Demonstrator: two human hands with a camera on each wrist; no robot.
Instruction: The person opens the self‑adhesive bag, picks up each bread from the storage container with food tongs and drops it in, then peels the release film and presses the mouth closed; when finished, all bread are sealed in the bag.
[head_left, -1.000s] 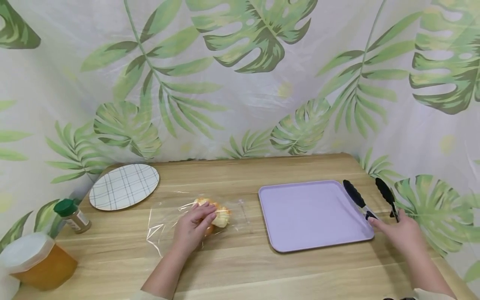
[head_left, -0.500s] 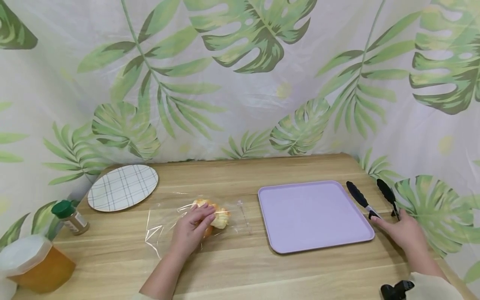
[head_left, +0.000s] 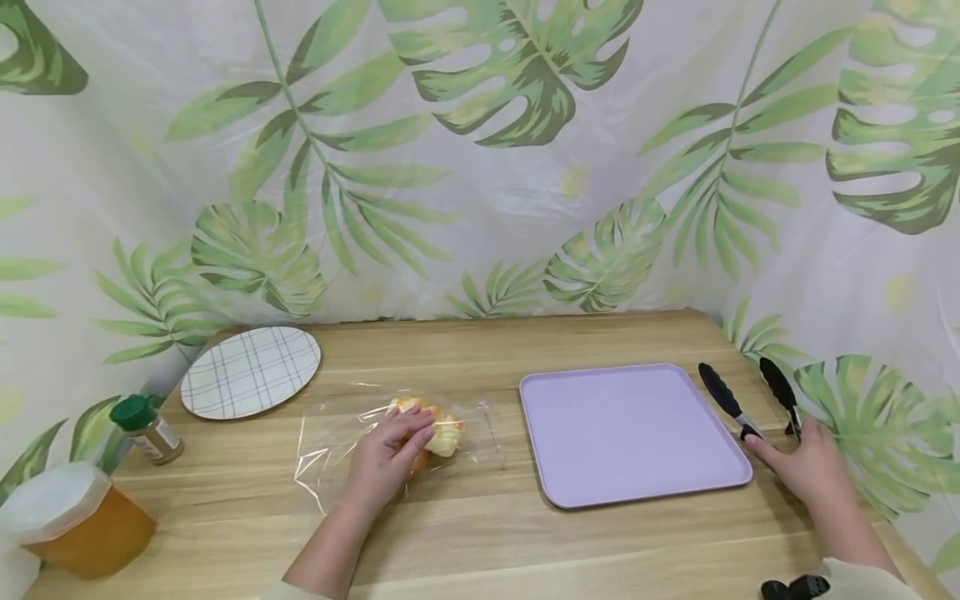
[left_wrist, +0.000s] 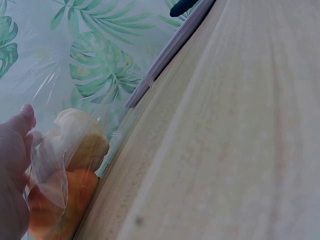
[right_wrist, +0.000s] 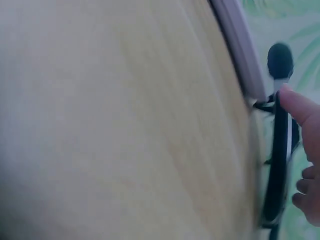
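Note:
In the head view, my left hand (head_left: pixel 392 457) rests on bread rolls (head_left: pixel 447 435) inside a clear plastic bag (head_left: pixel 324 467), its fingers laid across the top. The left wrist view shows the rolls (left_wrist: pixel 82 145) through the crinkled film, one pale and one more orange, with the hand (left_wrist: pixel 14 165) beside them. At the right, my right hand (head_left: pixel 806 467) holds black-and-silver tongs (head_left: pixel 722 392) between thumb and fingers. The tongs' two black tips stand apart and point away from me. In the right wrist view, a fingertip presses the tongs' dark handle (right_wrist: pixel 279 165).
A lilac tray (head_left: pixel 633 433) lies between the hands, just left of the tongs. A checked oval plate (head_left: pixel 251 372) sits at the back left. Below it are a green-capped spice jar (head_left: pixel 147 431) and an orange tub with a white lid (head_left: pixel 78 525). A patterned cloth hangs behind the table.
The tongs have shifted slightly right, away from the tray's edge, and their tips are a little closer together. My left hand stays on the bagged rolls.

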